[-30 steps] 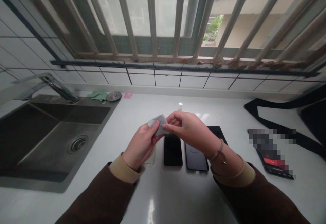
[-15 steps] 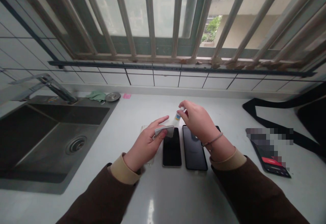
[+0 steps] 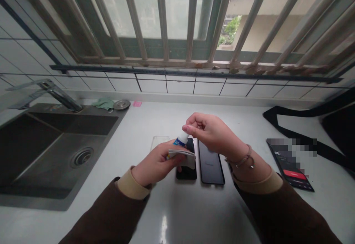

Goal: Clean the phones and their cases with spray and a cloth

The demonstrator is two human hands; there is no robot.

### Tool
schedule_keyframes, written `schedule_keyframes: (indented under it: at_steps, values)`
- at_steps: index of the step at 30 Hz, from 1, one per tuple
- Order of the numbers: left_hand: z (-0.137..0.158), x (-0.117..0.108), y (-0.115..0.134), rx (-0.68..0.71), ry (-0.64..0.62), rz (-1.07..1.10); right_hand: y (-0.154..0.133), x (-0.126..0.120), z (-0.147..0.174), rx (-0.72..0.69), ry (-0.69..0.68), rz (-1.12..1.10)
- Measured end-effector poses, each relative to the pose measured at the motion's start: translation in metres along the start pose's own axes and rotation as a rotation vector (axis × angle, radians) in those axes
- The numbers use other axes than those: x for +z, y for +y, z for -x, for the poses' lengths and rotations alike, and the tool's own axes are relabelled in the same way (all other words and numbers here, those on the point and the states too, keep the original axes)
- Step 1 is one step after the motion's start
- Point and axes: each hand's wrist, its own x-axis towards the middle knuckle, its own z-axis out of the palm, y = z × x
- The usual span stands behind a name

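My left hand [image 3: 159,162] is closed round a small spray bottle or dropper-like bottle [image 3: 181,140] with a white top and blue label. Under its thumb the same hand pins a folded light grey cloth [image 3: 188,157]. The bottle leans up to the right, its lower part hidden by the fingers. My right hand [image 3: 208,129] pinches the bottle's white top. Below the hands lie a black-screened phone [image 3: 186,174], partly covered by the cloth, and a larger dark phone [image 3: 212,168] to its right. A clear phone case [image 3: 160,139] shows behind my left hand.
A steel sink [image 3: 59,203] with a faucet [image 3: 61,94] is at the left. Beside it lie a green cloth [image 3: 104,103], a drain strainer [image 3: 122,104] and a pink slip [image 3: 137,103]. Another phone [image 3: 294,173] and a black strap [image 3: 294,140] lie at the right of the white counter [image 3: 177,214].
The bottle has come from the right hand, farther back, into my left hand's grip with the cloth. My right hand has moved left and nearer, onto the bottle's top.
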Motion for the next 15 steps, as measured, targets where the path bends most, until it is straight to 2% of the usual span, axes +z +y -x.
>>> schedule_keyframes:
  at_steps: [3, 10, 13, 15]
  values:
    - [0.004, -0.002, 0.001, -0.079, -0.044, 0.244, 0.006, 0.000, 0.000, -0.054, -0.008, -0.093]
    - [0.009, -0.009, -0.001, -0.129, -0.072, 0.487, 0.004, 0.010, 0.003, -0.177, 0.035, -0.163]
    - [0.010, -0.009, 0.001, -0.110, -0.068, 0.460, 0.001, 0.012, 0.005, -0.215, 0.066, -0.083]
    - [0.009, -0.008, 0.003, -0.088, -0.072, 0.377, -0.001, 0.012, 0.006, -0.210, 0.034, 0.015]
